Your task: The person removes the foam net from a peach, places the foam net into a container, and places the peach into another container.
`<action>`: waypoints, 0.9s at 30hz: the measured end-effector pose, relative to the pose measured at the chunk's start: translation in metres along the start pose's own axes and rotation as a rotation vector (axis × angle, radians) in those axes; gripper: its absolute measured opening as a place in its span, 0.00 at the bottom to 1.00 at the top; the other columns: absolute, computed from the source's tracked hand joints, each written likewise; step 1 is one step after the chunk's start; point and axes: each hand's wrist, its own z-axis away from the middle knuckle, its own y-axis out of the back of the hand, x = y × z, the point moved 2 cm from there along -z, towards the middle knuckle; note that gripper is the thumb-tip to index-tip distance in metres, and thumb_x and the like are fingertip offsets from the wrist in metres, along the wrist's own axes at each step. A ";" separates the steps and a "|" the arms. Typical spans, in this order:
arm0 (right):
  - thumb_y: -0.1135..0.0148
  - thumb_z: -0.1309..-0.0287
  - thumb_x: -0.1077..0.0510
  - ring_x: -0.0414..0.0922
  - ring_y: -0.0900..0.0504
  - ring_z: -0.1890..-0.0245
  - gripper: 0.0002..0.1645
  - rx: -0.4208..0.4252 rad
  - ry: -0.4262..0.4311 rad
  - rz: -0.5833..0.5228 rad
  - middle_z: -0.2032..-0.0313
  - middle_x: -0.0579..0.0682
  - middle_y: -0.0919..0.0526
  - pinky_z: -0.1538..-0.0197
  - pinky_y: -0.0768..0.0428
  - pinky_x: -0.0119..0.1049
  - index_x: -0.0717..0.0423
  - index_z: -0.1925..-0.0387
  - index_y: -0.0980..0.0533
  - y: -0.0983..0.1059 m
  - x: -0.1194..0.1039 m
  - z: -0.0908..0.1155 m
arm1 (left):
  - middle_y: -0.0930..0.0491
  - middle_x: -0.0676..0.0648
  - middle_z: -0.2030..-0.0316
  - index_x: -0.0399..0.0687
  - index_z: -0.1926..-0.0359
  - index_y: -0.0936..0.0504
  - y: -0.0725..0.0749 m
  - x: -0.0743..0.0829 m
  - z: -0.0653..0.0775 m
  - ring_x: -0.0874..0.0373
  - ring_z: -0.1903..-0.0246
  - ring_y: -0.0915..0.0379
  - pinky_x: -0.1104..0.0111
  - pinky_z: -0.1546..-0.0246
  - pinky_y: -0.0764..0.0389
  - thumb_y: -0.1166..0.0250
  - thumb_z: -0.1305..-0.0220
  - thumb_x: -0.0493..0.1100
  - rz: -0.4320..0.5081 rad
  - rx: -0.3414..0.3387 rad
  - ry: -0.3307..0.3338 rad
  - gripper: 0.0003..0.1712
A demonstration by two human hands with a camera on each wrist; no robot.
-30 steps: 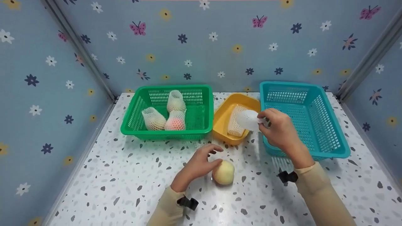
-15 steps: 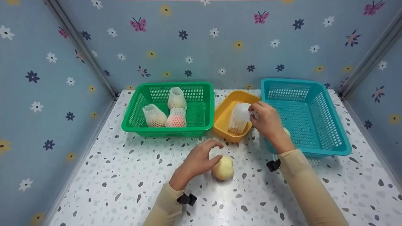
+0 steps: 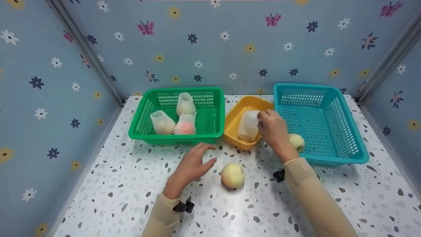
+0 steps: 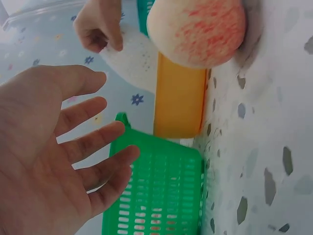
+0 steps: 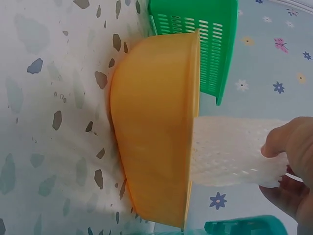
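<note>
My right hand (image 3: pixel 273 130) pinches the end of a white foam net sleeve (image 5: pixel 230 152), its lower part inside the yellow basin (image 5: pixel 151 132). Another foam net (image 3: pixel 246 131) lies in that basin, overlapped by the held one in the head view. On the table sits a bare peach (image 3: pixel 233 175), pale yellow from above and blushed red in the left wrist view. My left hand (image 3: pixel 190 164) hovers left of this peach, apart from it, fingers spread and holding nothing. A second bare peach (image 3: pixel 297 142) is in the blue basket (image 3: pixel 357 144), partly hidden by my right wrist.
Left of the basin stands a green basket (image 3: pixel 138 128) with several fruits in foam nets (image 3: pixel 185 125). The blue basket is close on the basin's right. A flowered wall (image 3: pixel 210 46) rises behind them, with side panels left and right.
My right hand has moved left with the foam net and lowered it into the yellow basin. The left hand has drawn back leftward from the peach. The blue basket's peach has come into view.
</note>
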 end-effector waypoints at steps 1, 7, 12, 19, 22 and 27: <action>0.40 0.57 0.69 0.49 0.28 0.69 0.07 0.021 0.006 0.003 0.72 0.52 0.26 0.66 0.25 0.42 0.59 0.72 0.25 0.000 -0.001 -0.001 | 0.30 0.59 0.55 0.56 0.51 0.28 0.002 -0.002 0.001 0.64 0.53 0.35 0.64 0.55 0.31 0.40 0.44 0.51 0.004 0.002 0.018 0.19; 0.42 0.55 0.69 0.52 0.28 0.69 0.05 0.099 0.014 0.064 0.72 0.55 0.26 0.68 0.25 0.45 0.61 0.72 0.25 -0.003 -0.006 -0.007 | 0.30 0.59 0.55 0.57 0.52 0.27 0.009 -0.011 0.003 0.64 0.54 0.35 0.64 0.55 0.30 0.40 0.44 0.51 0.034 -0.008 0.083 0.17; 0.43 0.52 0.68 0.53 0.28 0.68 0.04 0.139 0.029 0.115 0.71 0.56 0.25 0.68 0.25 0.46 0.62 0.71 0.25 -0.015 -0.005 -0.013 | 0.29 0.57 0.55 0.56 0.52 0.27 0.009 -0.013 0.003 0.63 0.54 0.34 0.64 0.56 0.30 0.41 0.43 0.51 0.061 -0.015 0.089 0.18; 0.46 0.51 0.69 0.53 0.28 0.71 0.05 0.039 0.042 0.176 0.71 0.58 0.24 0.70 0.25 0.46 0.64 0.70 0.25 -0.033 0.000 -0.012 | 0.29 0.54 0.54 0.58 0.52 0.28 0.006 -0.013 0.002 0.62 0.54 0.35 0.63 0.56 0.30 0.41 0.43 0.50 0.083 -0.045 0.111 0.17; 0.45 0.51 0.68 0.52 0.29 0.70 0.05 -0.051 0.025 0.144 0.71 0.57 0.25 0.69 0.25 0.45 0.63 0.69 0.25 -0.037 0.001 -0.009 | 0.29 0.53 0.54 0.58 0.52 0.28 0.006 -0.011 0.002 0.61 0.54 0.34 0.63 0.56 0.30 0.41 0.43 0.51 0.092 -0.056 0.112 0.17; 0.43 0.52 0.66 0.51 0.30 0.67 0.05 -0.211 -0.002 0.039 0.68 0.54 0.27 0.65 0.27 0.44 0.60 0.70 0.26 -0.043 0.002 -0.006 | 0.29 0.54 0.54 0.58 0.51 0.28 0.006 -0.012 0.001 0.61 0.54 0.35 0.63 0.55 0.30 0.41 0.43 0.51 0.097 -0.067 0.115 0.17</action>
